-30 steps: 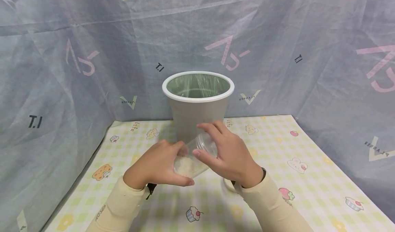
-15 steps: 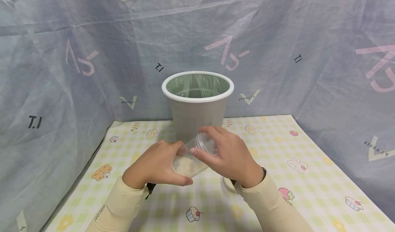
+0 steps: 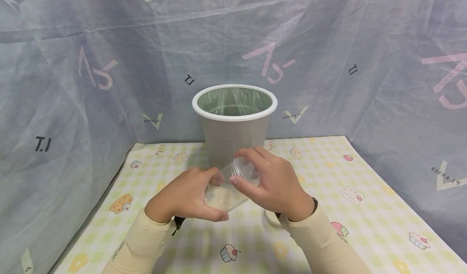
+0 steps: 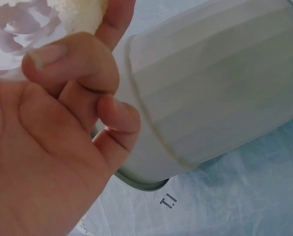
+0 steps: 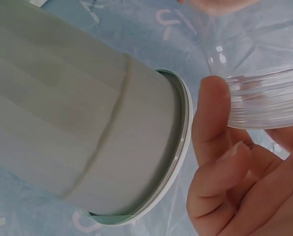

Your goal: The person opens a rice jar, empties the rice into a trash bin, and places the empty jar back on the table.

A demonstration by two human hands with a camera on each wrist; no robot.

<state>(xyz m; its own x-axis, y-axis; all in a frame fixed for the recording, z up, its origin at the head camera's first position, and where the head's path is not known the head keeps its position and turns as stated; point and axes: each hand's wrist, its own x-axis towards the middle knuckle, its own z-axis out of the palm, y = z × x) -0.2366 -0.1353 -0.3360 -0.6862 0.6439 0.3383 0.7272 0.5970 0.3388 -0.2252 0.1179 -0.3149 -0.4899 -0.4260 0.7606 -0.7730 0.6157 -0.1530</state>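
A clear plastic jar is held tilted in front of the bin, its ridged neck up and to the right. Pale, crumbly contents lie in its lower left end; their kind is unclear. My left hand grips that lower end between thumb and fingers. Around the ridged neck, my right hand holds on with thumb and fingers. The right wrist view shows the neck ridges close to the fingertips. Whether anything covers the jar's mouth is hidden by the right hand.
A grey bin with a white rim and a clear liner stands behind the hands. Partly hidden beside the right wrist, a round cream-coloured object lies on the checked tablecloth. Grey-blue cloth hangs around the table.
Both hands keep their hold on the jar and stay almost in place. The right hand has shifted very slightly rightward, and the pale contents have settled a little differently.
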